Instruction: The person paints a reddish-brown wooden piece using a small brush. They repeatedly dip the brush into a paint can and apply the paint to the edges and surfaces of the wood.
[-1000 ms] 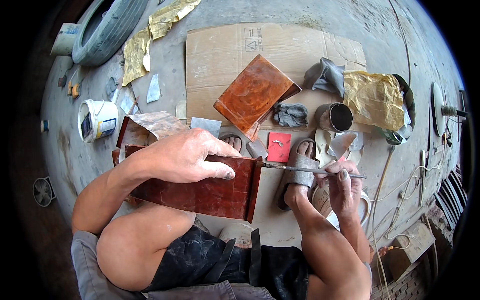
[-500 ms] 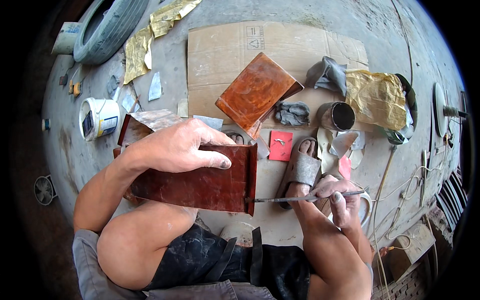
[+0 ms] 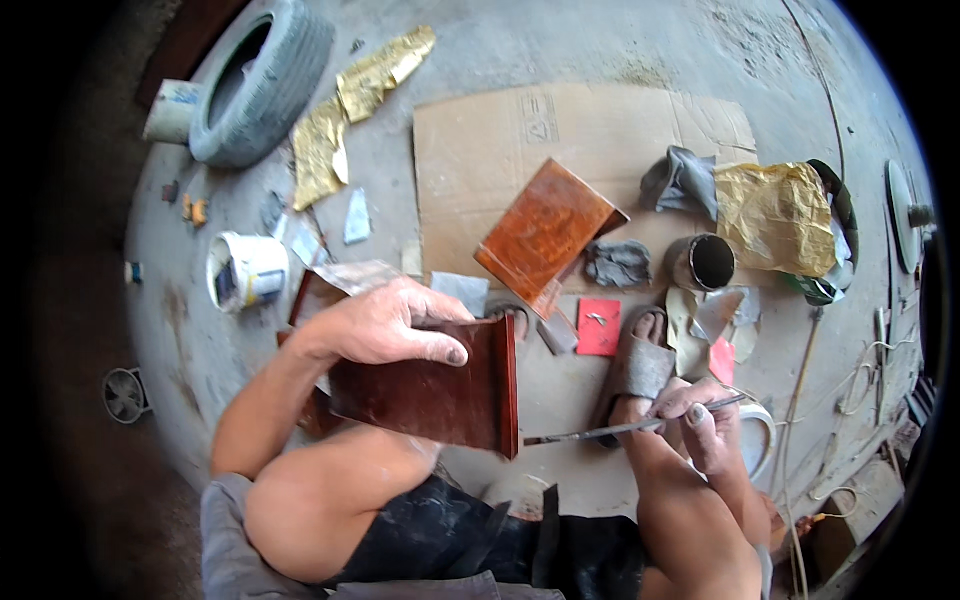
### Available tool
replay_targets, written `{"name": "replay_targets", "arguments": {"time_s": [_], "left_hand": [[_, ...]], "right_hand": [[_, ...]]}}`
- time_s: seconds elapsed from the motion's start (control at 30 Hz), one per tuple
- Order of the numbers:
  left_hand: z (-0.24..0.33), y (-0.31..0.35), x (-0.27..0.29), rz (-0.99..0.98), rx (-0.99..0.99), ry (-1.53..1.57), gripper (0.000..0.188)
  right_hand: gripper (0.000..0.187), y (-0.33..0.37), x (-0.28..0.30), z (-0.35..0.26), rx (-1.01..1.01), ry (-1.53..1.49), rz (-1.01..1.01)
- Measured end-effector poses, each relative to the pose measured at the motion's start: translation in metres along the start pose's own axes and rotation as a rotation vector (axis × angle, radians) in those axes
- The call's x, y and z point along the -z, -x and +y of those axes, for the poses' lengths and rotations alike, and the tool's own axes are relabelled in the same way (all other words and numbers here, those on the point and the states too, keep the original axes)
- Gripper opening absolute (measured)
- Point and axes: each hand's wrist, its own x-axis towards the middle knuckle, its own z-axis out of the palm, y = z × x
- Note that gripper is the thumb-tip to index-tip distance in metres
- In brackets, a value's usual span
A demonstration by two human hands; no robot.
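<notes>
My left hand (image 3: pixel 385 325) grips a dark red-brown, glossy wooden piece (image 3: pixel 430 400) with a raised lip at its right end. The thumb lies on its face, and the other fingers are over the far edge, partly hidden. It rests over my left knee. In my right hand (image 3: pixel 700 425), beside my right shin, is a slim, dark stick-like tool (image 3: pixel 580 435), held between thumb and fingers. Its thin tip points left, close to the lip's near corner; whether they touch is unclear. Another part, a dusty wooden frame (image 3: pixel 312 295), shows behind my left hand.
A shiny orange-brown wooden box (image 3: pixel 550 225) lies on flat cardboard (image 3: pixel 470 140). Near it are grey rags (image 3: pixel 617 263), a dark can (image 3: pixel 700 262) and a red sheet (image 3: pixel 597 340). Leftward stand a white bucket (image 3: pixel 262 270) and a tyre (image 3: pixel 310 70). Cords (image 3: pixel 850 390) trail at right.
The tool's tip has come off the wooden piece's face to just beyond its right lip. The piece has tilted, showing more of that lip's side. The whole view has shifted.
</notes>
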Motion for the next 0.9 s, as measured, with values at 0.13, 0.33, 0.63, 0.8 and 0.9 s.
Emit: {"name": "replay_targets", "arguments": {"time_s": [0.13, 0.33, 0.63, 0.8, 0.9], "left_hand": [[-0.022, 0.013, 0.017, -0.133, 0.064, 0.300, 0.030], [-0.039, 0.020, 0.027, -0.163, 0.050, 0.281, 0.015], [-0.032, 0.020, 0.027, -0.128, -0.127, 0.325, 0.013], [-0.034, 0.024, 0.028, -0.175, -0.134, 0.307, 0.010], [-0.032, 0.029, 0.027, -0.161, -0.210, 0.378, 0.013]], "right_hand": [[0.024, -0.011, -0.008, -0.002, 0.001, -0.129, -0.043], [0.025, -0.029, -0.024, -0.011, 0.034, -0.098, -0.110], [0.024, -0.032, -0.027, -0.007, 0.034, -0.156, -0.037], [0.024, -0.037, -0.031, -0.008, 0.033, -0.160, -0.055], [0.024, -0.041, -0.029, -0.012, 0.054, -0.165, -0.059]]}}
